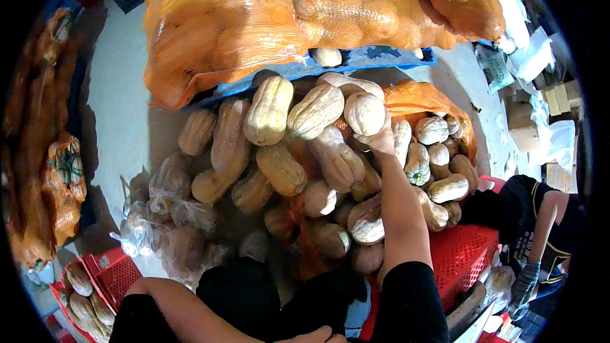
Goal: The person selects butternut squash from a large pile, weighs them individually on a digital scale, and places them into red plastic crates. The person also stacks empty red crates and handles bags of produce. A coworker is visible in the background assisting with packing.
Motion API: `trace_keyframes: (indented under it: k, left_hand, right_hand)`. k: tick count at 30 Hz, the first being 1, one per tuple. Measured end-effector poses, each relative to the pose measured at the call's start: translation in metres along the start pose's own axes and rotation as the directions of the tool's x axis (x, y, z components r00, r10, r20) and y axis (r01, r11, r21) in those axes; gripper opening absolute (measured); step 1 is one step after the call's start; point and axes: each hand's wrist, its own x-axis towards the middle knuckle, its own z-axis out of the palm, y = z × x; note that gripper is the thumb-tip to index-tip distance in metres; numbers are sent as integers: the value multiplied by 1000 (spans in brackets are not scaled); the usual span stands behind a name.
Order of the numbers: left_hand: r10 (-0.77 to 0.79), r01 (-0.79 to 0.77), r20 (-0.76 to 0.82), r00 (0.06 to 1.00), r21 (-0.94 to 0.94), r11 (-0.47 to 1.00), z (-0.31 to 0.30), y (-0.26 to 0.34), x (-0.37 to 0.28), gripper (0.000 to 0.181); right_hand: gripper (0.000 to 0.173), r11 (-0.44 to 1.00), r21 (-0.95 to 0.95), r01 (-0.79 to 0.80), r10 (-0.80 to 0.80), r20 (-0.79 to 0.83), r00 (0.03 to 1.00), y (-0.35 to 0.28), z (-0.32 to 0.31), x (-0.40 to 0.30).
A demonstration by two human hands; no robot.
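My right hand (pixel 380 139) reaches forward and grips a round pale butternut squash (pixel 364 113) at the back of a large heap. Beside that squash lie an elongated ribbed squash (pixel 316 111) and another upright one (pixel 269 110). My left hand (pixel 312 336) rests near my lap at the bottom edge, only partly in view, and whether it holds anything is hidden. Right of my right hand, an orange mesh sack (pixel 419 95) lies with its mouth spread over more squashes (pixel 449 188). Clear plastic bags (pixel 174 186) with squashes lie on the heap's left side.
Full orange mesh sacks (pixel 219 24) sit on a blue pallet (pixel 362 60) ahead. Red plastic crates stand at right (pixel 460 257) and lower left (pixel 114 276), the latter with squashes. A co-worker's gloved hand (pixel 526 281) is at the right. More mesh sacks (pixel 35 152) line the left.
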Motion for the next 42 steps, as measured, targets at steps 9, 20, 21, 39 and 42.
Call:
trace_keyframes:
  k: [9, 20, 21, 39, 42]
  left_hand:
    - [53, -48, 58, 997, -86, 995, -4, 5, -6, 32]
    - [215, -215, 105, 971, -12, 976, -7, 7, -8, 37]
    - [202, -204, 113, 973, 10, 979, -14, 16, -10, 37]
    - [39, 37, 335, 941, -218, 975, -18, -25, 18, 53]
    - [-117, 195, 433, 894, -139, 971, -11, -46, 45, 44]
  right_hand:
    - [48, 951, 292, 101, -49, -179, 983, -32, -45, -17]
    - [63, 804, 594, 4, 128, -180, 975, -29, -33, -63]
    - [62, 836, 548, -9, 129, -181, 975, -13, -35, -47]
    - [41, 438, -850, -291, -738, -526, 424, -73, 10, -306]
    - [40, 682, -695, -227, -576, -702, 419, -57, 34, -337]
